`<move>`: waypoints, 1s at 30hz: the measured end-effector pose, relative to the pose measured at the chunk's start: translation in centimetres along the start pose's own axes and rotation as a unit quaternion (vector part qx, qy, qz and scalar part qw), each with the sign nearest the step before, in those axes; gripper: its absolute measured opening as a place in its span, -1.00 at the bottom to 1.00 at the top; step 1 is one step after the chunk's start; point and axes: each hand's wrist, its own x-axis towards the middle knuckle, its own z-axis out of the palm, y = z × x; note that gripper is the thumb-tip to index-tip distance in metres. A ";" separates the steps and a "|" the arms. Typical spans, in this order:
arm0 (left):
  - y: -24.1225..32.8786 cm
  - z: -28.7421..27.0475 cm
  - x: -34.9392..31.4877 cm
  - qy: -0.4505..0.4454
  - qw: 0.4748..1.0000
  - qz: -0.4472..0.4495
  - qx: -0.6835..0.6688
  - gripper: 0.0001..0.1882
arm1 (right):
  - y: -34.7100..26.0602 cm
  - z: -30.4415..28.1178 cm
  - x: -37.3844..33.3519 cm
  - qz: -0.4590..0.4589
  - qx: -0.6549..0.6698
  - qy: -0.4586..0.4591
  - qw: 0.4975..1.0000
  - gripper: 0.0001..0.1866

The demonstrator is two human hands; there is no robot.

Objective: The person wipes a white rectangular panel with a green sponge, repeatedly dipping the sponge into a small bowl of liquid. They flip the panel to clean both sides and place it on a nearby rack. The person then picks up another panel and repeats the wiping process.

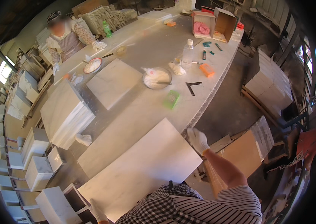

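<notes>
A large white marble slab (pixel 143 168) lies slanted at the near end of the worktable, in front of my body. My left hand (pixel 97 211), in a white glove, is closed on the slab's lower left edge; its fingers are partly hidden. My right hand (pixel 198 140), also gloved, is beside the slab's right edge, close to the table's rim. Its fingers are stretched out and hold nothing; whether they touch the slab I cannot tell. Farther along are a bowl of white powder (pixel 152 81), a black angle square (pixel 193 88) and a green box (pixel 171 99).
A thick stack of slabs (pixel 64 112) stands left, beside another flat slab (pixel 114 82). The table (pixel 139 46) carries a clear bottle (pixel 188 52), an orange box (pixel 206 70) and open cartons (pixel 223 24). A co-worker (pixel 66 41) stands far left. Slabs (pixel 268 80) sit on a pallet at right.
</notes>
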 end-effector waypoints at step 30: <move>0.5 -0.3 0.2 -0.041 0.999 -0.017 -0.025 -0.30 | -1.1 -1.8 8.0 -0.037 -0.040 0.151 0.987 -0.79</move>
